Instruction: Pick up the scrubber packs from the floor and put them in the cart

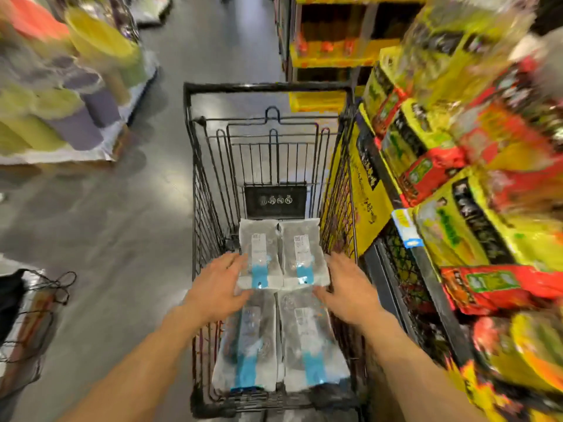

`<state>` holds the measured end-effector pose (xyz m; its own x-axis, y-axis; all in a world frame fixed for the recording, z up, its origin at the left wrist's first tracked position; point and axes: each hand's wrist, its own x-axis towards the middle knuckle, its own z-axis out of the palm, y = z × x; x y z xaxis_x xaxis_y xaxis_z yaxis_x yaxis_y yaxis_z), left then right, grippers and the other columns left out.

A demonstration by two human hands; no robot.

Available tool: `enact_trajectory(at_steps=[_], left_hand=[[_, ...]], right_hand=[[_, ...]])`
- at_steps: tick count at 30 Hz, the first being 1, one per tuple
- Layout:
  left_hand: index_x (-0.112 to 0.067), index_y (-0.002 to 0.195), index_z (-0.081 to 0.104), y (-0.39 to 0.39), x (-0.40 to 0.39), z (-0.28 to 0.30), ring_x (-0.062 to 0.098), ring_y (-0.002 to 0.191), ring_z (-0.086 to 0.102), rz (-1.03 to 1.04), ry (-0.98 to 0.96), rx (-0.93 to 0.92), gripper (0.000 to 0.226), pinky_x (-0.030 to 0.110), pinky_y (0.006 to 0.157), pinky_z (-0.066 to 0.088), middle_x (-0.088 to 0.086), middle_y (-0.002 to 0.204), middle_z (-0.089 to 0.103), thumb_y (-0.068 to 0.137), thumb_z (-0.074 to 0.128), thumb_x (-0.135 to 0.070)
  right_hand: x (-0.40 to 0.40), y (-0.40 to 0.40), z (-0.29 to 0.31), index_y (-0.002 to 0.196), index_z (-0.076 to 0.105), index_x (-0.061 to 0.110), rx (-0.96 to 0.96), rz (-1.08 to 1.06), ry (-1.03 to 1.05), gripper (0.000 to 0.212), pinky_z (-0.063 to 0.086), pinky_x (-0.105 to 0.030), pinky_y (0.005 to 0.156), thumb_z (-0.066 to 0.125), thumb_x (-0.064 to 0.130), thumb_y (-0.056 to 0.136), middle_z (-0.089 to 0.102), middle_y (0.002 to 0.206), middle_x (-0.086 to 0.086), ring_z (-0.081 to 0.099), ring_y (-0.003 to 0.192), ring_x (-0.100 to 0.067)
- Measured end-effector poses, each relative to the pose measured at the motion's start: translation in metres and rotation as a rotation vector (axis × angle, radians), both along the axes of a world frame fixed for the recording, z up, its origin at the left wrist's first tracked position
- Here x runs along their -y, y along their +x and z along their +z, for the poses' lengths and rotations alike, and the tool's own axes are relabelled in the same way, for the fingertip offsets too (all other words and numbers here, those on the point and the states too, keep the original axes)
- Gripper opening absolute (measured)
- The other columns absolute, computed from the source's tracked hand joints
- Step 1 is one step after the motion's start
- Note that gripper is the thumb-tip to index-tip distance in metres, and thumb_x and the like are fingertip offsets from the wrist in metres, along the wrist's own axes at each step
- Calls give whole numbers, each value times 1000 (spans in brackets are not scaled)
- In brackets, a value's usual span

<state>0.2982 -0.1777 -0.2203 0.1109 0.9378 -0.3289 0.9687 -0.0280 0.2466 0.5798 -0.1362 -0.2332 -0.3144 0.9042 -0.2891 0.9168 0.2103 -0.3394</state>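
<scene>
- While both hands sit over the cart point(268, 88), the step in hand looks like settling the last pair of scrubber packs point(281, 254) into place, so the job now is tidy laying, not lifting.
- Four packs lie inside the cart: two side by side toward its far end, below the black label plate point(275, 202), and two more point(280, 339) at its near end, partly under the far pair.
- Left hand point(217, 289) has its fingers spread and fairly straight against the left edge of the far-left pack; it grips nothing.
- Right hand point(347, 290) is likewise spread, its fingers against the right edge and near corner of the far-right pack, holding nothing.
- To finish well, I judge that both hands should press inward evenly so the far pair stays square and touching along the middle seam.
- Keep the fingers flat; the packs look like soft, slippery plastic bags, and curled fingers could drag one askew.
- Watch the wire sides of the cart: a corner pushed through a gap could snag.
- Let the far pair overlap the near pair only slightly, so nothing slides when the cart rolls.
- Beside the cart's right side stands a shelf point(405, 208) of yellow and red bags, close enough that the right elbow should stay tucked.
- Floor point(122, 223) left of the cart shows no packs, though blur hides much of it, so the task seems nearly done.
</scene>
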Motion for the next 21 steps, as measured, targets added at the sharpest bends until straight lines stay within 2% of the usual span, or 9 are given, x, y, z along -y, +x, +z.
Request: enact_trajectory(at_steps=[2,4,6,8,9,11,14,18,21], left_hand=[[-14,163,20,-2,-12,32,27,156,20,-53,71,-42,104,40,127,17,11,169,22,80,27,-76],[-15,164,15,0,-21,62,25,158,13,-112,135,-68,98,41,128,12,10,171,15,89,34,-76],[-17,165,5,5,-28,90,24,159,2,-174,193,-82,92,42,129,5,7,172,3,97,36,-71],[-19,164,-3,11,-34,110,23,159,-5,-242,233,-65,96,41,128,1,5,172,-6,94,26,-77],[-19,164,-4,15,-37,118,23,159,-6,-290,251,-59,98,41,127,0,6,172,-7,91,21,-79],[-19,164,-6,27,-39,130,24,159,-6,-412,249,-59,96,43,128,0,7,172,-8,95,28,-77],[-21,164,-6,60,-35,146,24,159,-4,-592,286,-1,90,43,129,4,7,172,-6,99,32,-70],[-20,165,5,124,5,159,23,159,9,-865,282,162,88,40,128,16,6,172,9,99,41,-66],[-16,163,19,175,62,166,26,156,21,-1124,263,226,96,40,126,23,9,169,23,90,30,-76]], right_hand=[[0,2,43,157,36,8,66,29,43,83,21,-37,124,57,59,96,36,162,-14,29,152,-32],[4,7,76,161,28,9,114,0,83,94,16,-39,127,48,70,92,26,168,-14,23,156,-32],[16,14,112,162,26,11,131,-73,156,108,16,-41,127,28,83,82,25,169,-14,22,156,-32],[31,20,139,164,21,13,141,-158,182,128,14,-43,128,9,99,69,18,172,-12,15,159,-31],[42,23,150,165,17,15,145,-211,190,135,14,-44,128,3,102,63,13,173,-9,11,160,-31],[73,31,168,166,11,18,167,-300,195,138,14,-46,129,-5,100,57,8,174,-7,10,160,-32],[129,41,186,166,9,16,173,-507,193,133,11,-46,129,0,95,60,6,174,-9,6,160,-32],[234,51,195,166,12,17,108,-841,182,132,10,-43,130,10,97,61,9,174,-9,6,160,-29],[329,51,200,166,14,17,115,-1073,179,138,12,-43,130,6,101,57,11,174,-7,8,160,-28]])
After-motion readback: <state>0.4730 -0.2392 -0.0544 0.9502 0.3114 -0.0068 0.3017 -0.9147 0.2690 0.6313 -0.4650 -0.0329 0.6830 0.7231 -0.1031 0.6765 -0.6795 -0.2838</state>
